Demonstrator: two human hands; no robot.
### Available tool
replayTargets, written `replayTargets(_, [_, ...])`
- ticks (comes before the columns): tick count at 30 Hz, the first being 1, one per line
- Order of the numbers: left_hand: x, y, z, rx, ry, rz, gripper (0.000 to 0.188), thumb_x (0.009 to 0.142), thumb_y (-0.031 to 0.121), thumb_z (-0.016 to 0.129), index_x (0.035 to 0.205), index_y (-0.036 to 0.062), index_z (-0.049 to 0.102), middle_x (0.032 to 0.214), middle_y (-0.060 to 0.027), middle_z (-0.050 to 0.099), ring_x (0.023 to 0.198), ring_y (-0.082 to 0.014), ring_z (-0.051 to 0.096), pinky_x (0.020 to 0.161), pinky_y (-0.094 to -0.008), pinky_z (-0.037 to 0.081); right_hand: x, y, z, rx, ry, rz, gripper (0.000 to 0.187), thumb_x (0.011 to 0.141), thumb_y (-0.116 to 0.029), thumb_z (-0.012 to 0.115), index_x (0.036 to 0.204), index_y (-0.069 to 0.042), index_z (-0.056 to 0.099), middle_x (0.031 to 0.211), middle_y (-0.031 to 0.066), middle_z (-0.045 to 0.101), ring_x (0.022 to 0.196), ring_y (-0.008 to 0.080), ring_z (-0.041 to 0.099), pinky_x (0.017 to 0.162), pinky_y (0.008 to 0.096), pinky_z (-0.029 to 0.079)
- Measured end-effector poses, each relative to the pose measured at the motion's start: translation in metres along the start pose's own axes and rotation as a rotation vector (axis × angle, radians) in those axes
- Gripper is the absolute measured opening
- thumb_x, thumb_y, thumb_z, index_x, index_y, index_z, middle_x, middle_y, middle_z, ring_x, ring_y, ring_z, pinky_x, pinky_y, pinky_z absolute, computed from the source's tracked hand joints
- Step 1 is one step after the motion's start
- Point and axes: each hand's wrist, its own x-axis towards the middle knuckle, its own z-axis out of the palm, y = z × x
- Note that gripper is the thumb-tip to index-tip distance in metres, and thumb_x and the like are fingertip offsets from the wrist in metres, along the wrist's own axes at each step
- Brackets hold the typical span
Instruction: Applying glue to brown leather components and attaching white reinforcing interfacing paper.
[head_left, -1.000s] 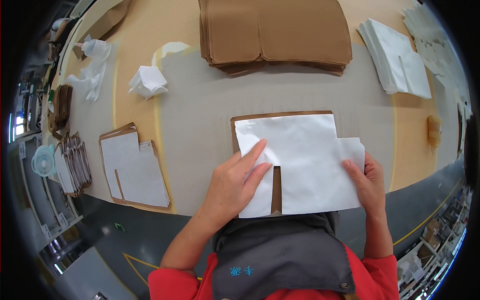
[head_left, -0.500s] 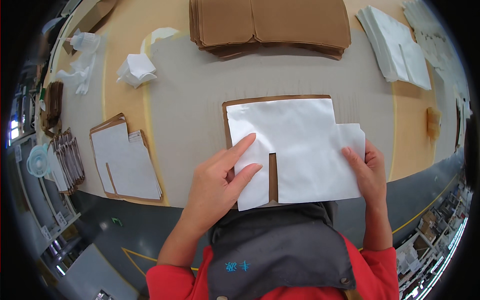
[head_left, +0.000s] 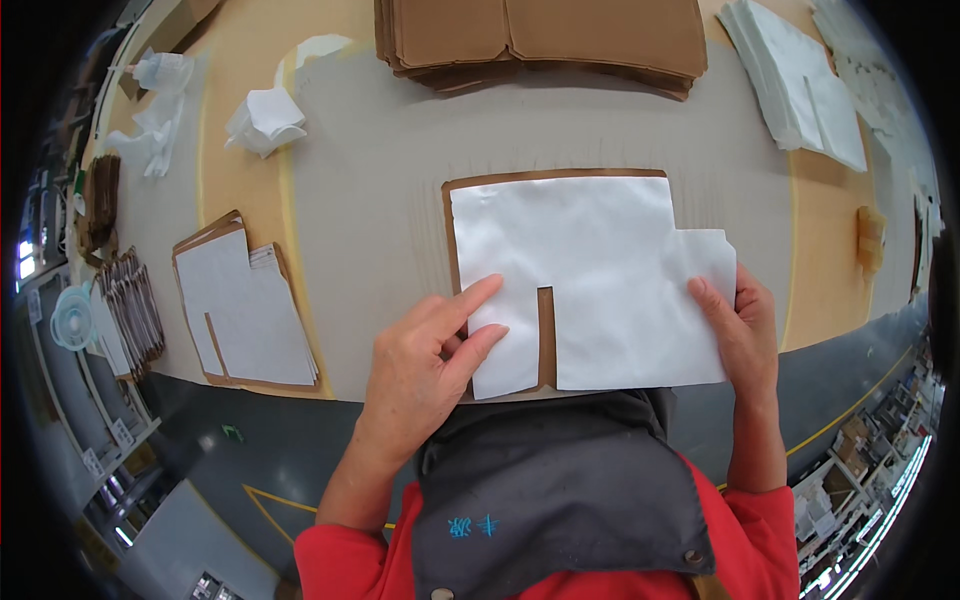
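Observation:
A white cut sheet (head_left: pixel 600 290) lies over a brown piece (head_left: pixel 550 345) of similar outline at the table's near edge. Brown shows along the top and left edges and through a narrow slot; a step is cut from the upper right corner. My left hand (head_left: pixel 425 360) is at the left edge, index finger and thumb apart on the white sheet, the other fingers curled and partly hidden. At the right edge my right hand (head_left: pixel 745 320) grips it, thumb on top and fingers behind.
A thick stack of brown pieces (head_left: pixel 580 35) stands at the far side. White sheets (head_left: pixel 800 90) lie far right, with an amber tape roll (head_left: pixel 870 243) nearer. On the left are a pile of white-and-brown pieces (head_left: pixel 250 320), a crumpled white wad (head_left: pixel 267 120) and a small fan (head_left: pixel 73 318).
My left hand has slid a little toward me along the sheet's left edge. My right hand keeps its grip, and the whole view has shifted slightly.

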Motion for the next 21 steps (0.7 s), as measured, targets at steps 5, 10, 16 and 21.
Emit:
replayTargets(5, [-0.006,0.000,-0.003,0.078,-0.050,0.052,0.049,0.085,0.013,0.079,0.132,0.0125,0.066,0.076,-0.0065,0.056,0.058,-0.0153,0.052,0.057,-0.0297,0.046,-0.001,0.000,-0.001,0.009,0.000,0.006,0.028,0.096,-0.017,0.070,0.115,0.003,0.067,0.095,0.0030,0.071,0.081,0.0067,0.063,0.072,0.0231,0.051])
replayTargets(10, [-0.010,-0.001,0.003,0.113,-0.038,0.062,0.055,0.081,0.011,0.082,0.133,0.0133,0.067,0.073,-0.0042,0.053,0.058,-0.0127,0.048,0.057,-0.0276,0.044,0.000,0.002,-0.001,-0.010,0.006,0.000,0.029,0.095,-0.015,0.071,0.117,0.003,0.067,0.096,0.0035,0.071,0.082,0.0071,0.064,0.073,0.0230,0.051])
replayTargets(16, [-0.013,-0.004,0.011,0.123,-0.010,0.088,0.058,0.077,0.010,0.085,0.132,0.0136,0.068,0.070,-0.0029,0.050,0.057,-0.0110,0.045,0.057,-0.0258,0.042,-0.002,0.003,0.000,-0.028,0.019,0.009,0.029,0.095,-0.014,0.072,0.117,0.004,0.067,0.096,0.0036,0.071,0.082,0.0070,0.064,0.073,0.0229,0.051])
replayTargets(21, [-0.014,-0.004,0.012,0.181,0.005,0.104,0.060,0.076,0.013,0.085,0.133,0.0145,0.068,0.069,-0.0034,0.048,0.056,-0.0119,0.044,0.056,-0.0273,0.041,-0.001,0.007,0.002,-0.006,0.004,-0.001,0.029,0.094,-0.014,0.072,0.117,0.003,0.067,0.096,0.0035,0.071,0.082,0.0070,0.064,0.073,0.0228,0.051])
